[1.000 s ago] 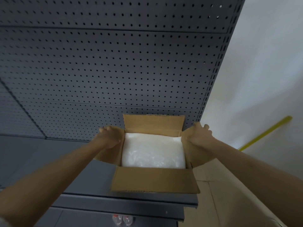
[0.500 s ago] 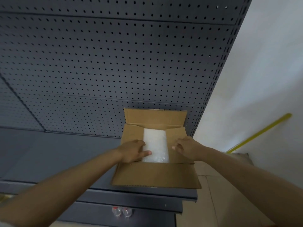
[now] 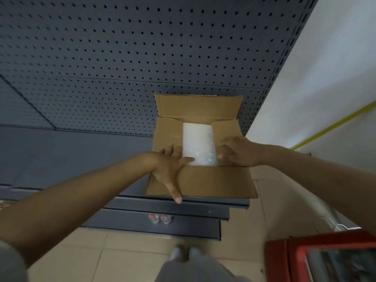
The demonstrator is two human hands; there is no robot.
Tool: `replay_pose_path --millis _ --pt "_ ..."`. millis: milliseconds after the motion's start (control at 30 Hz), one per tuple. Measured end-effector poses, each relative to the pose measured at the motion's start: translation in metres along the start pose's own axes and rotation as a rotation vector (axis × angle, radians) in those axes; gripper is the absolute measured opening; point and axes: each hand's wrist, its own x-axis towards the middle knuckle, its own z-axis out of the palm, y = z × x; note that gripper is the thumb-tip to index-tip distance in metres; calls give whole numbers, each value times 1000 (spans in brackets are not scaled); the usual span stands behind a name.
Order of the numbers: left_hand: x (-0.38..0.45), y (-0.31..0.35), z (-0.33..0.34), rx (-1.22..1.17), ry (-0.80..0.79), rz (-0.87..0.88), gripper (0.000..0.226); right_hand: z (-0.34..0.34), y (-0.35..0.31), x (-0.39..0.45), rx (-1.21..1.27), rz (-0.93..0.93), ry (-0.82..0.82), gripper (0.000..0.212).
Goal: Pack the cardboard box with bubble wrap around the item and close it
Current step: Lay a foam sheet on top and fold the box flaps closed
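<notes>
Dark grey pegboard (image 3: 122, 58) fills the back of the shelving in front of me, with a white wall (image 3: 325, 82) and a slanting yellow stripe (image 3: 333, 127) off to the right. On the grey metal shelf (image 3: 71, 159) sits the cardboard box (image 3: 200, 181), close to the shelf's right end and its front edge. Its far flap (image 3: 199, 105) stands up against the pegboard and its near flap (image 3: 213, 181) hangs out toward me, past the shelf's front edge. Both side flaps are folded down over the opening, and between them a strip of white bubble wrap (image 3: 198, 143) shows; whatever lies under it I cannot see. My left hand (image 3: 168, 165) lies flat and spread on the left side flap (image 3: 167, 135), fingers straight, forefinger reaching onto the edge of the wrap and thumb stretched back across the near flap; it grips nothing. My right hand (image 3: 238, 151) presses flat on the right side flap (image 3: 225, 131) with fingers extended toward the wrap, thumb tip just beside the wrap's lower right corner, and it too holds nothing. Below the shelf, two small bottle caps (image 3: 159, 218) peek out on a lower ledge, above the pale tiled floor (image 3: 122, 251). A red case (image 3: 325, 259) sits at the bottom right.
</notes>
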Motion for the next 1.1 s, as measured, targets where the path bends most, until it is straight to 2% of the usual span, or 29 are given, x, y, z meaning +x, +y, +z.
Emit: replay_pose_path --millis 67,167,267,367,433,500,600,700,767,867,967,1033,1100 --pt "-4 -2 -5 -33 -14 26 125 -9 -1 -5 69 -7 -5 61" --pt "-15 -14 -20 -207 -1 106 104 -32 0 -16 240 55 -23 62" --pt "-26 -33 -37 -333 83 172 71 -53 -2 -26 346 67 -15 60" --pt "-24 -48 -47 -477 222 192 39 -68 -8 -29 487 29 -116 66" --pt "-18 -54 -48 -527 291 185 30 -70 -11 -25 502 7 -169 68" --pt "-12 -58 -46 -572 330 172 26 -64 -10 -17 395 25 -159 60" --pt "1 -62 -39 -586 445 108 29 -46 0 5 166 21 -41 44" --pt "19 -72 -27 -539 584 26 29 -34 12 19 218 14 10 41" --pt "31 -78 -17 -490 661 -1 38 -22 20 26 101 -39 106 47" --pt "44 -79 0 -349 764 -61 64 12 20 33 -270 -144 380 45" --pt "50 -74 10 -307 844 -82 74 37 14 38 -348 -175 439 44" --pt "51 -74 7 -178 920 -70 76 34 13 40 -368 -201 474 47" --pt "52 -74 -4 71 993 -50 84 19 10 42 -391 -206 534 55"
